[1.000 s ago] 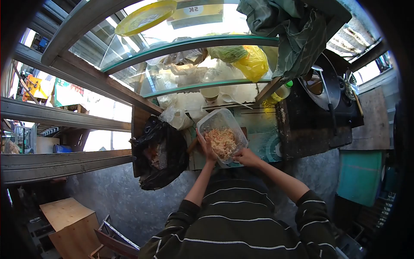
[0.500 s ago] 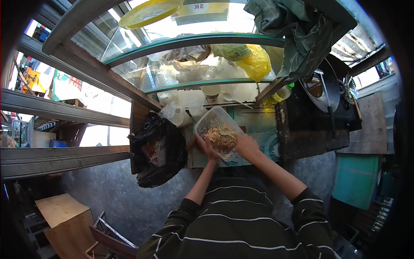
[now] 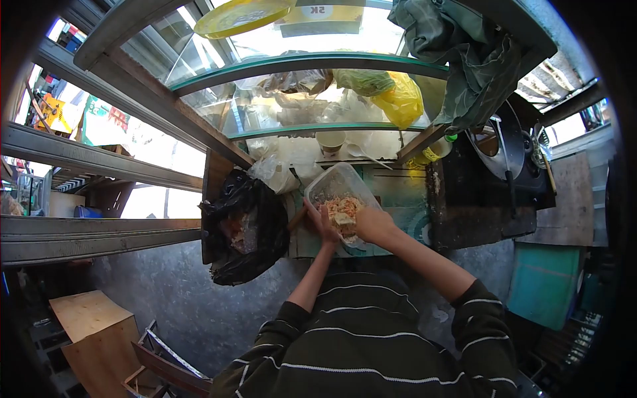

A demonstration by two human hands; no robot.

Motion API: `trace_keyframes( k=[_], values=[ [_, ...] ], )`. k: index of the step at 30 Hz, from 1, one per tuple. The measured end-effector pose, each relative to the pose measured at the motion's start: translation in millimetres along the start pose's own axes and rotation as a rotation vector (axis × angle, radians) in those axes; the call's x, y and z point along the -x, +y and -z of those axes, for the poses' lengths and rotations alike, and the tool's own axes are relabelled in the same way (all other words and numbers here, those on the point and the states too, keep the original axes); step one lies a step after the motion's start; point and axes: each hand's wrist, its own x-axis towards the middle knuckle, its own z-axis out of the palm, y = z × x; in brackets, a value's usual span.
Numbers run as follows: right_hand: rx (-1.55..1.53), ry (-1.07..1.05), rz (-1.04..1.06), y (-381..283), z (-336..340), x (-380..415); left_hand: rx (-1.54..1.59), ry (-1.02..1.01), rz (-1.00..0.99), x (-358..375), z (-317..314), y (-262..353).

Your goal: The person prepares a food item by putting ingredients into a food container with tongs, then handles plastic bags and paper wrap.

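Left hand (image 3: 325, 229) clasps the tub (image 3: 337, 176); right hand (image 3: 376, 226) curls over it (grip I can't tell).

L hand (image 3: 324, 227) grips tub (image 3: 340, 176), R hand (image 3: 375, 225) nr food (image 3: 340, 208)

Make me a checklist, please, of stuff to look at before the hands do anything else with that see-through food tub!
1. Left hand on the tub: ok, against its left side.
2. Right hand at the tub: ok, over its right side.
3. Tool in the right hand: cannot tell, its grip is hidden.
4. Shredded food inside the tub: ok.
5. Tub sitting flat: cannot tell.
6. Black bag apart from the tub: ok, to its left.
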Motion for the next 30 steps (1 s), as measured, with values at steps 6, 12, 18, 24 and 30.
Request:
trace_keyframes(
  k=[6, 12, 18, 24, 30],
  values=[
    [-0.051, 0.009, 0.037, 9.0, -86.0, -31.0, -0.381, 0.15, -0.095, 8.5, -22.9, 33.8],
    [0.011, -0.038, -0.018, 30.9, -26.4, -8.9, -0.136, 0.013, -0.092, -1.9, -15.9, 33.5],
    [-0.066, 0.092, -0.191, 35.1, -53.6, -2.8, -0.161, 0.112, -0.122, 7.5, -42.7, 57.7],
    [-0.121, -0.016, -0.098, 14.6, -65.3, 5.4, -0.257, 0.129, -0.171, 6.4, -39.0, 48.9],
    [-0.081, -0.004, -0.115, 29.1, -30.3, -7.9, 0.103, -0.018, -0.088, -0.9, 8.5, 2.8]
  ],
)
